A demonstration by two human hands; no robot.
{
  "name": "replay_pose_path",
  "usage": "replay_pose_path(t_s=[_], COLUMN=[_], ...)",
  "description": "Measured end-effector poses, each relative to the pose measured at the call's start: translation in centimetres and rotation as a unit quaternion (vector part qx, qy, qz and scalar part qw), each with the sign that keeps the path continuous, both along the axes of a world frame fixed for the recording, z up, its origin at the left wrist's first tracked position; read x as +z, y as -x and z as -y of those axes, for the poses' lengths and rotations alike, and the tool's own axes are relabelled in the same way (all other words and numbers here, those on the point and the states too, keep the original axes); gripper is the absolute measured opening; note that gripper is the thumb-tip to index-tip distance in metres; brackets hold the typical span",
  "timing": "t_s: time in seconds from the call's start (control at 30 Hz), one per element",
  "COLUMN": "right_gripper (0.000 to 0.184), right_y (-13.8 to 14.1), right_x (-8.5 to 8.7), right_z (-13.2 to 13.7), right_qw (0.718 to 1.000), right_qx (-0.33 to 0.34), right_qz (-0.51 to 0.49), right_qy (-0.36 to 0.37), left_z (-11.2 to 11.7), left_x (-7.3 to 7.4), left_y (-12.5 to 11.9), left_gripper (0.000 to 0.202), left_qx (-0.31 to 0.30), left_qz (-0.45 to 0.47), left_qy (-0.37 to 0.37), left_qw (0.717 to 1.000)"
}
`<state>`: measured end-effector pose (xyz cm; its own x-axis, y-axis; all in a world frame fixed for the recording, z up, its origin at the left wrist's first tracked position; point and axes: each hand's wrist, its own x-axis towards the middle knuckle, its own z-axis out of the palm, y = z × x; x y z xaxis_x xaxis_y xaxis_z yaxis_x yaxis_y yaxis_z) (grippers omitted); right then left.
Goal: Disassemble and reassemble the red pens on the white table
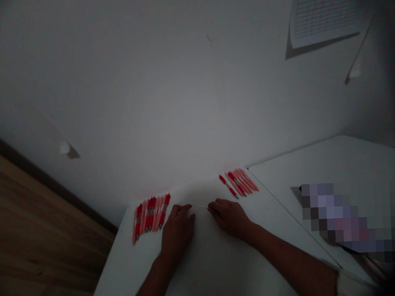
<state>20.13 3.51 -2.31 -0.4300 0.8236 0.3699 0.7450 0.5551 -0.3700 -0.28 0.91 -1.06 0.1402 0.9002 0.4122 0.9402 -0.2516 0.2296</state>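
Observation:
My right hand [228,214] is closed, its fingertips pinching a thin pale rod [202,206] that looks like a pen refill. The rod points left toward my left hand [179,227], whose thumb and fingers are curled together just above the table. Whatever the left fingers hold, if anything, is too small and dark to make out. Beside my left hand lies a row of red and pink pens [151,215], several with red grips and grey tips. A smaller group of similar pens [241,182] lies beyond my right hand, with one red pen [228,186] at its left end.
The white table [203,270] meets a pale wall [149,102] at the back. A seam separates it from a second white table [283,170], where a blurred-out object [341,216] lies. Wooden boards [40,229] are at the left. A printed sheet [325,16] hangs upper right.

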Motion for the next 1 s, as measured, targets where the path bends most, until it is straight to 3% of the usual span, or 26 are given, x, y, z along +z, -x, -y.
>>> replay_pose_path(t_s=[0.17,0.7,1.0], right_gripper=[0.026,0.026,0.025], right_y=[0.05,0.03,-0.12], right_x=[0.01,0.25,0.33], right_z=[-0.08,0.05,0.35], right_qw=[1.000,1.000,0.997], right_qx=[0.001,0.017,0.076], right_qz=[0.003,0.004,-0.001], right_qy=[0.002,0.014,-0.001], left_z=[-0.11,0.20,0.01], left_x=[0.27,0.54,0.53], left_y=[-0.03,-0.13,0.22], left_gripper=[0.030,0.035,0.019], left_qx=[-0.001,-0.060,-0.122], left_qz=[0.045,0.061,0.038], left_qy=[-0.032,-0.013,-0.030], left_qw=[0.998,0.996,0.991])
